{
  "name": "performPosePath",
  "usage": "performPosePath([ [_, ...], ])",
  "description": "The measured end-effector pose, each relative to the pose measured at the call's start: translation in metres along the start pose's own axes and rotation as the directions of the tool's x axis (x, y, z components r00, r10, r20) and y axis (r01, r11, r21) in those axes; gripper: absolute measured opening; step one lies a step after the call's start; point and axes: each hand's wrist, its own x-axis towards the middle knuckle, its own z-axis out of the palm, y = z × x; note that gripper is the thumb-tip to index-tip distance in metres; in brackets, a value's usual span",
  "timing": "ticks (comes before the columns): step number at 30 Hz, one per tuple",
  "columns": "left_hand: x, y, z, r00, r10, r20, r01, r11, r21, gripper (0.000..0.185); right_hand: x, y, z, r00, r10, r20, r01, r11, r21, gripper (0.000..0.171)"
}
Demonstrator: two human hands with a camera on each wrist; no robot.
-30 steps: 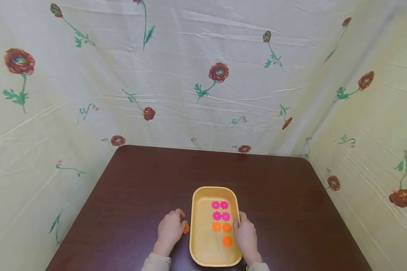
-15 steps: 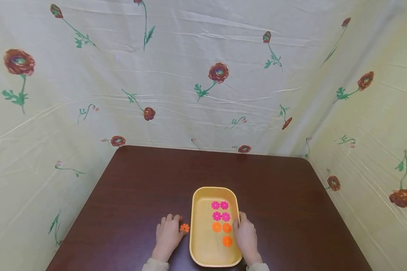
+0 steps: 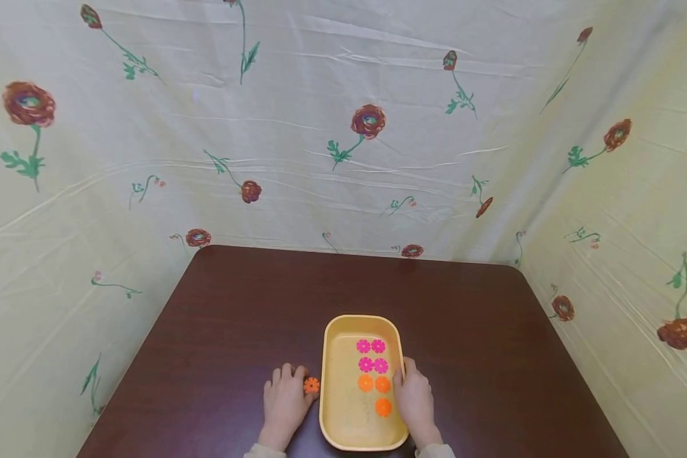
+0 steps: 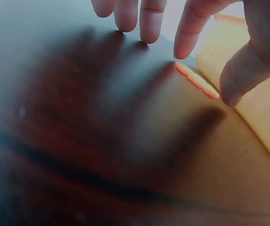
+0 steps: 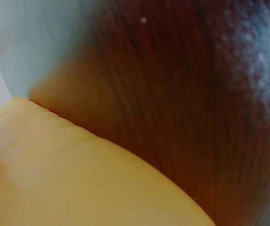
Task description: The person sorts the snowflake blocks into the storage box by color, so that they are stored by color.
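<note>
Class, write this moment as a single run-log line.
left hand: on table, fingers by orange disc | right hand: holding yellow tray rim | tray: pink and orange discs inside

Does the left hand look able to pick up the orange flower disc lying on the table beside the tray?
Probably yes. The left hand rests right beside the orange disc, forefinger and thumb on either side of it in the wrist view, nothing between; the yellow tray wall stands close beside it.

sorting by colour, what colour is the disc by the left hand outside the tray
Orange; the disc lies on the table beside the left hand. Head view shows it best.
</note>
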Motion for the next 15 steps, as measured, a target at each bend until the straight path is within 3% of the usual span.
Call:
performPosePath([
  [9,-0.0014,0.0046,0.0024,0.996,0.012,-0.091,-0.009,0.999,0.036,0.039,-0.0010,-0.0013,-0.0020,1.000,0.004,0.012,-0.005,1.000,0.013,0.030],
  [15,0.0025,0.0077,-0.0015,0.999,-0.027,-0.030,0.027,1.000,0.000,0.038,-0.0016,-0.0007,-0.0024,1.000,-0.004,-0.003,0.004,1.000,0.012,0.030],
])
